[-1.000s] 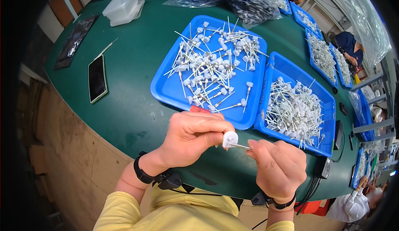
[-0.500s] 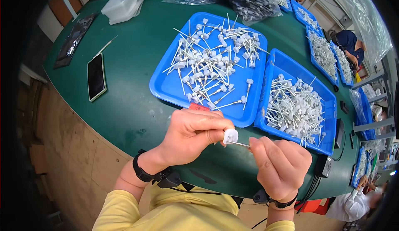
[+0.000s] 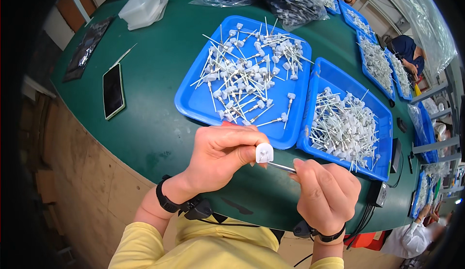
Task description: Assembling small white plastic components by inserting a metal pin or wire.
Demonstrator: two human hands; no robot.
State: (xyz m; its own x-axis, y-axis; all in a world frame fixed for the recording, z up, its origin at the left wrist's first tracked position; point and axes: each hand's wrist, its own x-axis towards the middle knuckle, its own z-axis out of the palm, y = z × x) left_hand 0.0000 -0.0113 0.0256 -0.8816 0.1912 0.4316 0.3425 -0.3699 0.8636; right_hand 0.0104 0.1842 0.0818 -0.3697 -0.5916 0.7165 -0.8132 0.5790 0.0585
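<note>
White cap (image 3: 264, 153) sits pinched at the fingertips of my left hand (image 3: 220, 153), between my two hands; my right hand (image 3: 327, 194) grips a thin metal tool (image 3: 282, 167), tip at the cap's lower edge. Just beyond is a blue tray's rim (image 3: 186, 108); leftward, bare worktop (image 3: 150, 119) reaches its curved edge.

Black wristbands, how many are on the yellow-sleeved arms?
2: the left wristband circles the wrist of the left hand, the right wristband that of the right hand.
</note>
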